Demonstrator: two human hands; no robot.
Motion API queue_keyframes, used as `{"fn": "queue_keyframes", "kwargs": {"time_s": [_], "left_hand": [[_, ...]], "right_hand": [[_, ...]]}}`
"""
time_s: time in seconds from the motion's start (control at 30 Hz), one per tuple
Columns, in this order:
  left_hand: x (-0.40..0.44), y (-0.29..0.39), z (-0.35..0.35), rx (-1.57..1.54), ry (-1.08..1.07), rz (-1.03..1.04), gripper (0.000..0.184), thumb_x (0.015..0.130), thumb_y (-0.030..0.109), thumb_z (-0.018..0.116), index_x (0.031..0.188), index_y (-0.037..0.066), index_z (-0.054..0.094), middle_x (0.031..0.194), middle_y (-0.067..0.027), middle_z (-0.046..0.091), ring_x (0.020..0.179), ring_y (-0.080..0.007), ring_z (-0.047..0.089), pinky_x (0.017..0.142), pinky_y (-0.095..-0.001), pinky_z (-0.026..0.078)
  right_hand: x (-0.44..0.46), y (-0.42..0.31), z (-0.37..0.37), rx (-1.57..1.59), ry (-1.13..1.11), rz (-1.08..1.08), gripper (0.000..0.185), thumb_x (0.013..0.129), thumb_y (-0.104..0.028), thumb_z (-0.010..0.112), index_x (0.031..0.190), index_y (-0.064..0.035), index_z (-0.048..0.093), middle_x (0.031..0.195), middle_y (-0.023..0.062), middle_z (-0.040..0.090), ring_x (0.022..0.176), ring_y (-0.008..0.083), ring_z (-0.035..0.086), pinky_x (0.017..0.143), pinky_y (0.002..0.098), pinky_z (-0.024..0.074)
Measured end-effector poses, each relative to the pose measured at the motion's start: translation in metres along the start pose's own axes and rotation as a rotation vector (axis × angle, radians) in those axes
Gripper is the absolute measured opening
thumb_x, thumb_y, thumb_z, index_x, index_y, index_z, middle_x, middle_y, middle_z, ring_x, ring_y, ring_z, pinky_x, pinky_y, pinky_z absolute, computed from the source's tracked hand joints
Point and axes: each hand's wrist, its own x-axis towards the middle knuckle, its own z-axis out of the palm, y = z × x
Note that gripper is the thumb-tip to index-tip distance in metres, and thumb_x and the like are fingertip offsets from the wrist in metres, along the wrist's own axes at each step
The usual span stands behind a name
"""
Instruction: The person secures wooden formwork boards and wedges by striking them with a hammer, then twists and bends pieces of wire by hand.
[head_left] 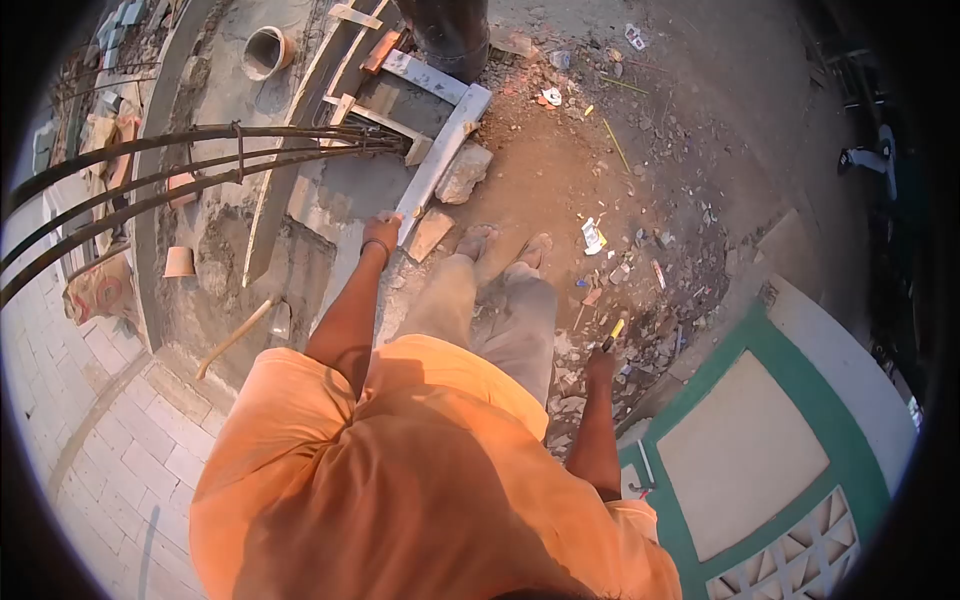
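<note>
A long grey-white board (447, 150) lies along the edge of a rectangular frame on the ground. My left hand (382, 230) is at the board's near end, its fingers closed against the edge. Away to the right, my right hand (600, 363) hangs low over the rubble, closed around a slim yellow-and-black tool (615, 332); its exact kind is too small to make out. A grey stone block (464, 173) and a tan brick piece (430, 235) lie beside the board. My feet stand just to the right of them.
Bent steel bars (190, 150) stick out at the left above wet concrete. A dark round column (445, 35) stands beyond the board. A wooden-handled tool (238, 336), a bucket (266, 53) and a small pot (180, 262) lie left. Litter and rubble cover the right, near a green-framed panel (745, 455).
</note>
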Motion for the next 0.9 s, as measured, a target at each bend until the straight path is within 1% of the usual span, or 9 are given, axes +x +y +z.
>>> {"fn": "queue_keyframes", "kwargs": {"time_s": [0.07,0.13,0.2,0.27,0.33,0.5,0.57,0.7,0.9], "left_hand": [[0.018,0.010,0.018,-0.001,0.185,-0.011,0.025,0.082,0.027,0.061,0.094,0.006,0.068,0.091,-0.0199,0.066,0.087,-0.0331,0.063,0.075,-0.0390,0.048],[0.036,0.024,0.031,-0.047,0.265,-0.046,0.024,0.081,0.027,0.063,0.093,0.007,0.068,0.092,-0.0201,0.065,0.088,-0.0337,0.063,0.076,-0.0398,0.048],[0.068,0.019,0.052,-0.038,0.348,-0.037,0.025,0.081,0.028,0.064,0.094,0.007,0.068,0.095,-0.0195,0.064,0.091,-0.0336,0.062,0.078,-0.0399,0.048],[0.110,0.006,0.078,0.009,0.426,0.013,0.028,0.080,0.028,0.066,0.098,0.007,0.067,0.100,-0.0184,0.063,0.096,-0.0329,0.060,0.082,-0.0394,0.047],[0.145,0.000,0.102,0.112,0.489,0.035,0.031,0.079,0.027,0.067,0.103,0.007,0.065,0.104,-0.0168,0.061,0.100,-0.0327,0.057,0.087,-0.0394,0.045],[0.197,-0.023,0.139,0.319,0.556,0.200,0.039,0.077,0.027,0.068,0.108,0.004,0.061,0.108,-0.0149,0.059,0.105,-0.0321,0.052,0.092,-0.0400,0.042],[0.201,-0.022,0.137,0.307,0.529,0.314,0.038,0.076,0.027,0.068,0.106,0.004,0.062,0.106,-0.0147,0.060,0.103,-0.0313,0.053,0.090,-0.0401,0.043],[0.207,-0.029,0.141,0.325,0.509,0.315,0.034,0.076,0.030,0.069,0.100,0.006,0.064,0.098,-0.0121,0.063,0.095,-0.0306,0.057,0.085,-0.0390,0.045],[0.222,-0.017,0.132,0.351,0.446,0.335,0.028,0.072,0.033,0.072,0.081,0.008,0.063,0.082,-0.0109,0.064,0.082,-0.0304,0.060,0.075,-0.0403,0.047]], "right_hand": [[0.080,-0.041,0.012,0.300,-0.466,0.005,0.035,0.089,-0.024,0.049,0.111,0.0027,0.055,0.065,0.0068,0.053,0.052,0.0164,0.052,0.047,0.0305,0.0419],[0.059,-0.170,0.024,0.233,-0.469,-0.067,0.032,0.092,-0.015,0.047,0.123,-0.0096,0.047,0.068,0.0030,0.049,0.049,0.0095,0.046,0.040,0.0281,0.0397],[0.061,-0.246,0.069,0.085,-0.622,-0.151,0.033,0.093,-0.015,0.047,0.126,-0.0139,0.047,0.068,0.0008,0.049,0.048,0.0083,0.044,0.038,0.0258,0.0374],[0.092,-0.270,0.154,0.072,-0.814,-0.285,0.033,0.093,-0.015,0.047,0.126,-0.0159,0.047,0.069,-0.0001,0.048,0.048,0.0070,0.041,0.038,0.0235,0.0349],[0.104,-0.295,0.224,0.145,-0.935,-0.271,0.040,0.090,-0.023,0.053,0.128,-0.0083,0.049,0.069,0.0001,0.052,0.054,0.0075,0.044,0.046,0.0235,0.0364],[0.110,-0.345,0.310,0.229,-0.982,-0.250,0.036,0.093,-0.017,0.050,0.128,-0.0094,0.050,0.067,-0.0013,0.049,0.052,0.0061,0.042,0.044,0.0235,0.0348],[0.110,-0.345,0.313,0.228,-0.998,-0.242,0.038,0.093,-0.016,0.049,0.130,-0.0099,0.049,0.065,-0.0015,0.047,0.051,0.0062,0.041,0.043,0.0236,0.0346],[0.121,-0.341,0.321,0.188,-1.008,-0.315,0.038,0.093,-0.022,0.050,0.131,-0.0157,0.048,0.063,-0.0032,0.046,0.044,0.0056,0.039,0.037,0.0227,0.0293],[0.113,-0.350,0.318,0.118,-0.967,-0.338,0.037,0.093,-0.021,0.050,0.129,-0.0146,0.049,0.064,-0.0030,0.046,0.044,0.0056,0.038,0.037,0.0228,0.0287]]}}
